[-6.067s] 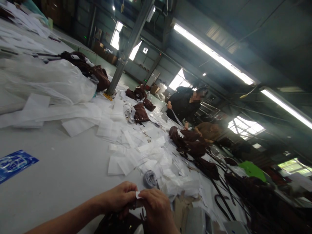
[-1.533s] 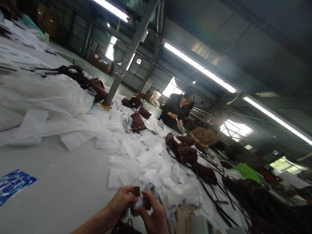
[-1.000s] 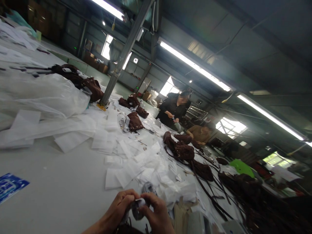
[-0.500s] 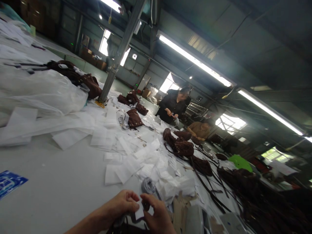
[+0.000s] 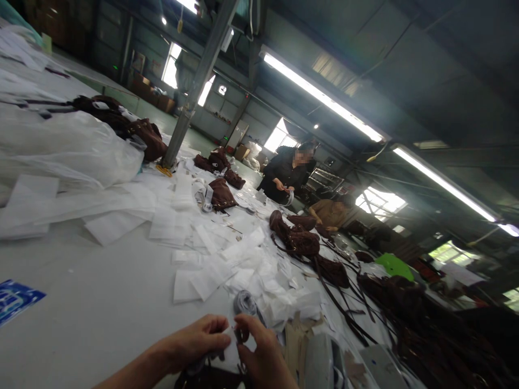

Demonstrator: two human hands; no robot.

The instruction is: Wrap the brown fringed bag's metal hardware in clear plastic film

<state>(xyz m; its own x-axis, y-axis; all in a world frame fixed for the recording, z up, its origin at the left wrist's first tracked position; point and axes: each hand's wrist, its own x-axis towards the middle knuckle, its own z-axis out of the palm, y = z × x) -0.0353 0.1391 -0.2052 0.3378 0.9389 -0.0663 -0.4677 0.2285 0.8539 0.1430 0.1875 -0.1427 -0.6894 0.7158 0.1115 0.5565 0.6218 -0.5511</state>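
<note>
At the bottom edge my left hand (image 5: 197, 341) and my right hand (image 5: 258, 354) meet over a dark brown leather piece (image 5: 211, 377). Both pinch a small white piece (image 5: 232, 351) wrapped on a part of it; the fingertips touch. Just beyond my hands lies a grey roll of tape (image 5: 244, 302) on the white table (image 5: 101, 302). What lies under my palms is hidden.
White foam sheets (image 5: 211, 259) litter the table's middle. Brown bags (image 5: 298, 240) and dark straps (image 5: 344, 308) lie to the right. A clear plastic bag (image 5: 73, 148) is at the left, a blue packet (image 5: 16, 298) near the edge. A person in black (image 5: 286, 175) stands beyond, by a steel post (image 5: 190, 97).
My hands have stayed together at the bottom edge, fingers shifting on the small white piece. The view has tilted slightly. The person in black has kept working with both hands.
</note>
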